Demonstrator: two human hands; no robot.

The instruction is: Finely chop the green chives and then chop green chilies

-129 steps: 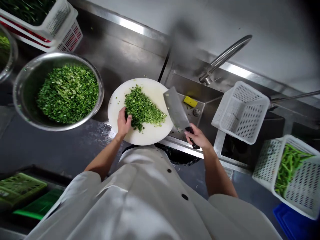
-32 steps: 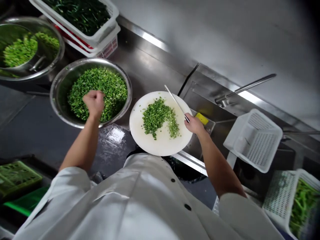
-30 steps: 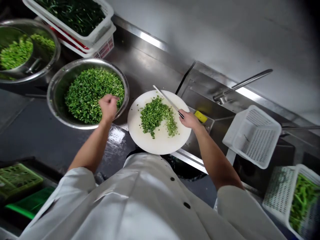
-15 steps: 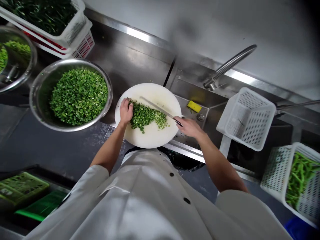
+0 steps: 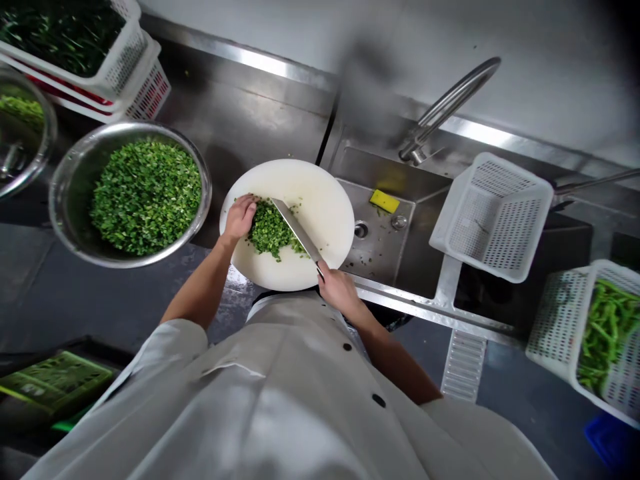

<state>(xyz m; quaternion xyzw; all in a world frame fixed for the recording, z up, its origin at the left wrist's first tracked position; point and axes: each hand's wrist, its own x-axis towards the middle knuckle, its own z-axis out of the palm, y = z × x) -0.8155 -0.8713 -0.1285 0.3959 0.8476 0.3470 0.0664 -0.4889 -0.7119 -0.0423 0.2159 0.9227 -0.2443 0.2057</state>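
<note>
On the round white cutting board point(image 5: 325, 200) lies a heap of finely chopped greens point(image 5: 270, 233). My left hand point(image 5: 241, 217) rests against the left side of this heap, fingers laid along it and thumb apart, gripping nothing. The handle of a kitchen knife point(image 5: 299, 231) is in my right hand point(image 5: 338, 289), closed at the board's near right edge. Its blade slants up and left across the right side of the heap, and some of the greens are hidden behind it. A few loose bits are scattered on the board beyond the blade.
Left of the board stands a large steel bowl point(image 5: 57, 200) of chopped greens. White baskets point(image 5: 145, 90) are stacked behind it. To the right are a sink point(image 5: 425, 260) with a yellow sponge point(image 5: 384, 201), a faucet point(image 5: 450, 100), a white basket point(image 5: 500, 220) and another holding green pods point(image 5: 603, 333).
My right hand has moved left and nearer my body, turning the knife steeper. The blade has swept the right end of the greens leftward into a tighter heap. My view has shifted slightly.
</note>
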